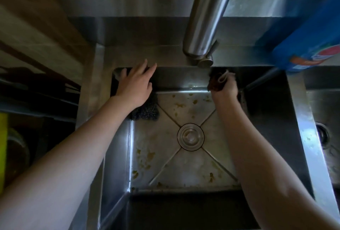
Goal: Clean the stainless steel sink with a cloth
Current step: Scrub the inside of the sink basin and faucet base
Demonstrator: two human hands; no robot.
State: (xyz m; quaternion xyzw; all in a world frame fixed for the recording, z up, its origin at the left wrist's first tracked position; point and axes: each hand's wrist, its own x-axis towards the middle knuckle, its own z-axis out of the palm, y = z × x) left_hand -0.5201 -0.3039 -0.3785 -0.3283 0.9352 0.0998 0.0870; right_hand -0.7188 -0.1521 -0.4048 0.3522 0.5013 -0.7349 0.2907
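Observation:
The stainless steel sink fills the middle of the view, and its floor carries yellowish-brown stains around a round drain. My right hand grips a dark brown cloth against the sink's back wall, just under the tap. My left hand rests with straight fingers on the back left rim of the sink. A dark scouring pad lies on the sink floor below that hand, partly hidden by my wrist.
A thick steel tap hangs over the back of the sink. A blue packet sits on the ledge at the right. A second basin lies further right. Dark shelves stand at the left.

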